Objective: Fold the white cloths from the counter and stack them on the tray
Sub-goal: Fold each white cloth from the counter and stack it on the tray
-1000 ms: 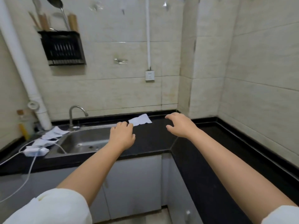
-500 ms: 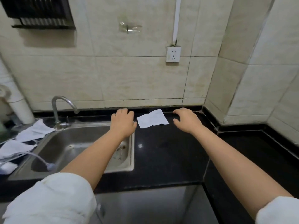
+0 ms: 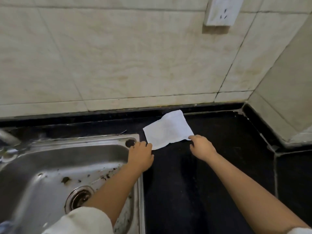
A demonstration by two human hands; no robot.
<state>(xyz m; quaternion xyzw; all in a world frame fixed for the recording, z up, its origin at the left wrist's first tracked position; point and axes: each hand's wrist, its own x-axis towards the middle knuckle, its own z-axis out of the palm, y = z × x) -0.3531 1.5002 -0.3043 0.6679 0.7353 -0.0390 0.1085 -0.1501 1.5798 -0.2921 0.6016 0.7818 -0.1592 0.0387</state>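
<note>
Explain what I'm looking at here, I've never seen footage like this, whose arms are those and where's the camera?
There is no machine here. The camera sits on a person's head, looking forward and down, so the two bare arms are the wearer's own. This is the only view.

In front is a black counter against a tiled wall, with a steel sink on the left and a wall socket above.

One white cloth lies flat on the counter near the wall. The left hand reaches its near left corner, and the right hand touches its near right corner. Whether either hand actually grips the cloth is hard to tell. No tray is in view.
</note>
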